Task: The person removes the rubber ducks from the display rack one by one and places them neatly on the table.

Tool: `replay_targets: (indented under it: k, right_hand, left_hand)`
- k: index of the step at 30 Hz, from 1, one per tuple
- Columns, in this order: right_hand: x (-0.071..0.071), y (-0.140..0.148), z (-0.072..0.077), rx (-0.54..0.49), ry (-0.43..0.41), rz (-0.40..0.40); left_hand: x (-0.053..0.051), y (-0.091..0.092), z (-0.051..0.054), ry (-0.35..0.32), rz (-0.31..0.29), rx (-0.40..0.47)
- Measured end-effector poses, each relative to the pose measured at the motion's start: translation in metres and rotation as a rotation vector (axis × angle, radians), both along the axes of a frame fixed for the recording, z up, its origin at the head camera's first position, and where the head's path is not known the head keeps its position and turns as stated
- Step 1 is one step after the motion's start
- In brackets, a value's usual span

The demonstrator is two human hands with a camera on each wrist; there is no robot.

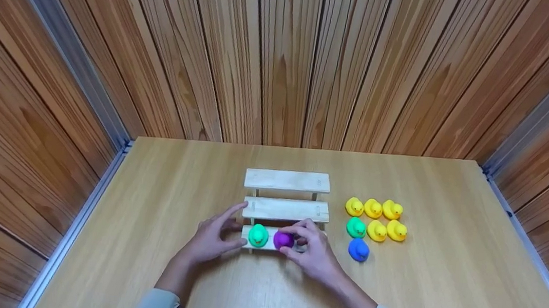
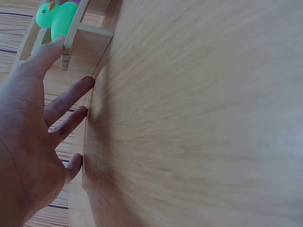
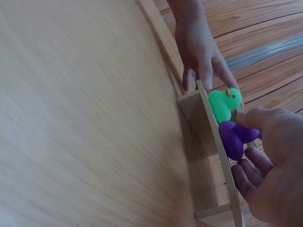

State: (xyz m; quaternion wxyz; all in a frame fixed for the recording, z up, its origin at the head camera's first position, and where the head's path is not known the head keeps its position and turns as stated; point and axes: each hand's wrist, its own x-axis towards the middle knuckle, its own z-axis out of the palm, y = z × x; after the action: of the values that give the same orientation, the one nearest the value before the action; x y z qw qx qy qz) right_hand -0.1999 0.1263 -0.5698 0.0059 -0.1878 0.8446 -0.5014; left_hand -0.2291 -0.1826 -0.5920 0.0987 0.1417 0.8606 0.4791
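A three-step wooden stand [image 1: 294,211] sits on the table. On its lowest, nearest step are a green rubber duck [image 1: 258,236] at the left and a purple rubber duck [image 1: 283,241] beside it. My right hand [image 1: 316,254] pinches the purple duck between thumb and fingers; in the right wrist view the duck [image 3: 233,139] stands close against the green one. The left hand [image 1: 210,238] is spread at the stand's left end. In the left wrist view its thumb touches the low step's end near the green duck [image 2: 62,20], and its other fingers extend loosely, holding nothing.
Right of the stand, several yellow ducks [image 1: 373,208] are grouped in two rows, with another green duck [image 1: 356,228] and a blue duck [image 1: 358,250] nearer me. Wood-panelled walls [image 1: 285,62] enclose the table [image 1: 446,277] at the back and sides.
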Motion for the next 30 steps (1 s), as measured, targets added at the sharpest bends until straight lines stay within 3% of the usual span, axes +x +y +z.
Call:
replay_targets:
  k: [7,21,30]
  right_hand:
    - [0.0,-0.001,0.003,-0.001,-0.044,-0.011]
    - [-0.001,-0.002,0.004,-0.001,0.031,-0.011]
    - [0.002,0.008,0.009,-0.019,0.005,-0.009]
  left_hand:
    - [0.001,0.0,0.002,-0.014,-0.001,0.013]
    - [-0.002,0.0,-0.001,-0.002,-0.002,0.003]
    - [-0.001,0.0,0.0,-0.018,0.002,-0.002]
